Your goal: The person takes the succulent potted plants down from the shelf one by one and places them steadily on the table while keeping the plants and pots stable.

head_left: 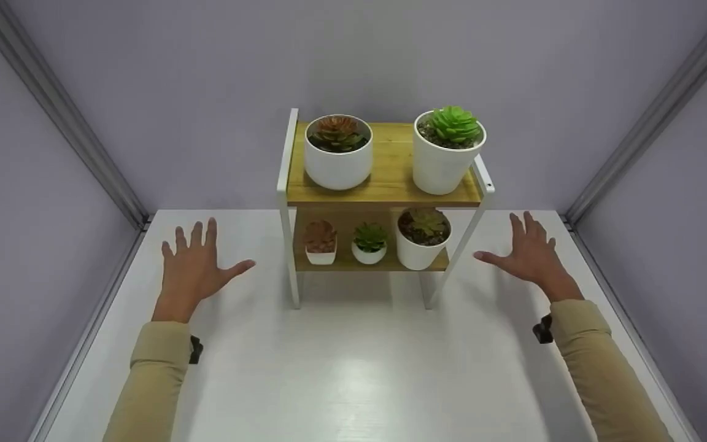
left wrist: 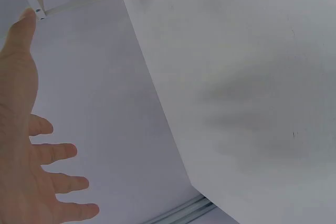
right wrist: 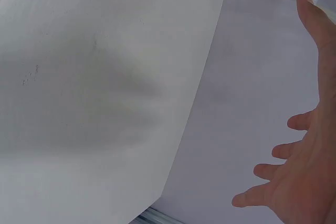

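Both hands hold nothing. My left hand (head_left: 194,270) hovers over the table left of a two-tier wooden shelf (head_left: 393,162) with white legs, fingers spread and thumb toward it. On the shelf's other side, my right hand (head_left: 531,255) is likewise spread, its thumb pointing inward. The upper tier bears a reddish succulent in a round white pot (head_left: 339,166) and a bright green succulent in a taller white pot (head_left: 442,162). Below stand a reddish plant in a small square pot (head_left: 321,255), a small green one in a round pot (head_left: 369,252), and a larger potted succulent (head_left: 418,252).
The white table (head_left: 353,368) extends in front of the shelf. A grey back wall (head_left: 206,92) rises behind it, and side panels with metal corner posts (head_left: 71,116) flank the table. Shadows of the hands fall on the tabletop.
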### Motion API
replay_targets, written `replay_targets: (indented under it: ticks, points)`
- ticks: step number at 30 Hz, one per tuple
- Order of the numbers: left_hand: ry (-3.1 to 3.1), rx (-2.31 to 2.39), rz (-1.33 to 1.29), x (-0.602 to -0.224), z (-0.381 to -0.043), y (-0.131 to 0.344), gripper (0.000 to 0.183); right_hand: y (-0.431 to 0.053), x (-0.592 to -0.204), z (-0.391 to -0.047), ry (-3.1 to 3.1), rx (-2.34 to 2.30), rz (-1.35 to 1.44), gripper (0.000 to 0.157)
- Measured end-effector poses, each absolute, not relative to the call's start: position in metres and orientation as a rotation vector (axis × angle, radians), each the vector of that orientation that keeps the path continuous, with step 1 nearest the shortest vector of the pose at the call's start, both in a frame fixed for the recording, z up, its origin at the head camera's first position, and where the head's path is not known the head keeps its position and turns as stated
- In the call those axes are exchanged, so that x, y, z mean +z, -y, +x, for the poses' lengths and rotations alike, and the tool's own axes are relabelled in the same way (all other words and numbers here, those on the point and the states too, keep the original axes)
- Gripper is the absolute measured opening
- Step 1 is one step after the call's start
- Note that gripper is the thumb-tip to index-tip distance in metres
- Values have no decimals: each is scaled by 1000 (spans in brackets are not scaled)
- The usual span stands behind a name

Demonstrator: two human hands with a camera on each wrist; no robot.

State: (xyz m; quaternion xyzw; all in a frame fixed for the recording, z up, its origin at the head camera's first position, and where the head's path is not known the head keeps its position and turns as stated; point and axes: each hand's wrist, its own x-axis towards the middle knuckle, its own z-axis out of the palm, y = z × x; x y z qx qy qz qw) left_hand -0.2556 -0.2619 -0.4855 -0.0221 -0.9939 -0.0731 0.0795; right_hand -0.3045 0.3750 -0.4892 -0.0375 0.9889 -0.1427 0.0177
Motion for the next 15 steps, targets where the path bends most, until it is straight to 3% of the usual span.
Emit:
replay_targets:
  ticks: [15]
  points:
    - [2897,-275,-157,-484,-253,254,112,-369,-470,-293,-3071,-541,-171,124]
